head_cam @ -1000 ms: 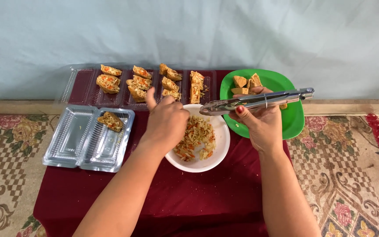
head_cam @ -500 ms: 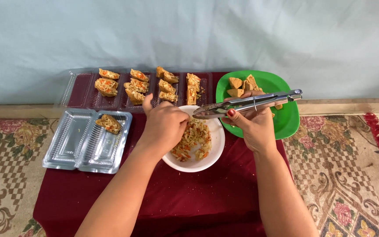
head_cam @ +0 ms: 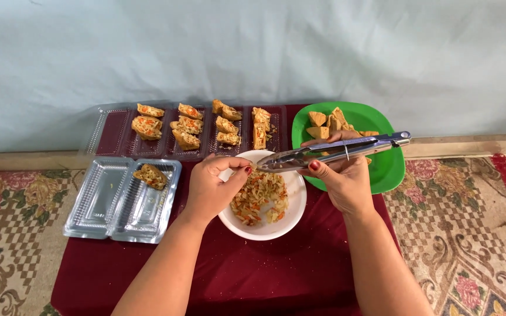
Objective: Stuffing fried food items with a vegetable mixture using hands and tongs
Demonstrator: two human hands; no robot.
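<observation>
Lowering tongs (head_cam: 335, 151) toward bowl (head_cam: 291, 219), hands (head_cam: 212, 187) unmoved.

Soft, even daylight fills the scene, bright without being harsh, and it seems to fall from above and in front. Shadows are faint: a thin dark rim under the white bowl (head_cam: 263, 202) and beneath the forearms on the maroon cloth (head_cam: 253, 275). Small glints sit on the metal tongs (head_cam: 335, 150) and on the ribbed clear plastic tray (head_cam: 103, 202). Focus is sharp through the centre, with no motion blur on either hand. The wall's lower edge bows slightly, a mild wide-angle curve toward the edges.
</observation>
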